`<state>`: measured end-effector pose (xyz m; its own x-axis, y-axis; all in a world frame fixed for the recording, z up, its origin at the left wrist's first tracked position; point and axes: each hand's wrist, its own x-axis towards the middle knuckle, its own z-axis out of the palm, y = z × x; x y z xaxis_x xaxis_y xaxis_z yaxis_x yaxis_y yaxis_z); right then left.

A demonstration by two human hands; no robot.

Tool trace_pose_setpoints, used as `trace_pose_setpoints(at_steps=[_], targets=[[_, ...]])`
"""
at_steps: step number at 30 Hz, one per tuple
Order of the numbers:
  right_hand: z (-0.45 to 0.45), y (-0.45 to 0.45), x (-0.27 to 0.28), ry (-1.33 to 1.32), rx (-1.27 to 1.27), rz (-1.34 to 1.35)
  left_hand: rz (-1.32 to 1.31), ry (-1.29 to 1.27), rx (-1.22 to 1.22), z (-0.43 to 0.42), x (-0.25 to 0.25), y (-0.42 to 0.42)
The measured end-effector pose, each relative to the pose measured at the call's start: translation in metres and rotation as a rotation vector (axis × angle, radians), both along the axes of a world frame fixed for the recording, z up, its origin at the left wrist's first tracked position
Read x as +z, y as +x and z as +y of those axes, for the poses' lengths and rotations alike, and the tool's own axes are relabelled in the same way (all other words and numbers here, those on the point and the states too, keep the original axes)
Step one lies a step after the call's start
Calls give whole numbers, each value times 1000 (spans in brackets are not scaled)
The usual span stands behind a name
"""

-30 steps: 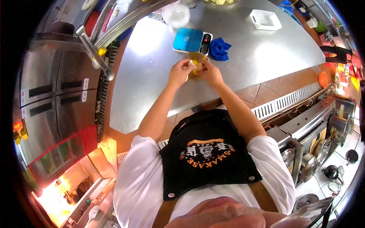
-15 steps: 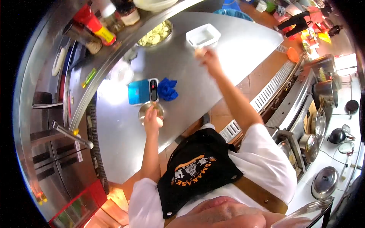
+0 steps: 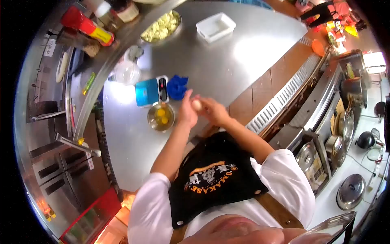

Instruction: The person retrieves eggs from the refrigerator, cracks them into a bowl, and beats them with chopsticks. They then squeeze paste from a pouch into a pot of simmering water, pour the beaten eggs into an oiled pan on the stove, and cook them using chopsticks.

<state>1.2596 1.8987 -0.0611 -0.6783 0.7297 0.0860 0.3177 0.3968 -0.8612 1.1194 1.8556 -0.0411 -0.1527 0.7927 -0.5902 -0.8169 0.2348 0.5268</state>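
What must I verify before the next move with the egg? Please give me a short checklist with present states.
1. Egg held: ok, between left hand and right hand.
2. Shell uncracked: cannot tell, partly hidden.
3. Bowl upright: ok, with two yolks visible.
4. Hands above bowl: not ok, they are to its side.
5. Bowl free of shell bits: cannot tell, too small.

The person's bare right hand (image 3: 216, 112), stretched out well beyond the round silvery metal bowl (image 3: 152, 121) half a second ago, is now drawn back to the bowl's right. The bare left hand (image 3: 187, 114) has left its place over the bowl and meets it there, a pale oval egg (image 3: 197, 105) between them. Two round yellow yolks (image 3: 161, 112) now show uncovered inside the bowl.
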Motion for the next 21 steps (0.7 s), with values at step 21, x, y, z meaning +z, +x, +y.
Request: trace_pose_setpoints(at_steps=[21], targets=[[-76,37,-95,78,-650,26,627,46,-197,-136,-33,-49]])
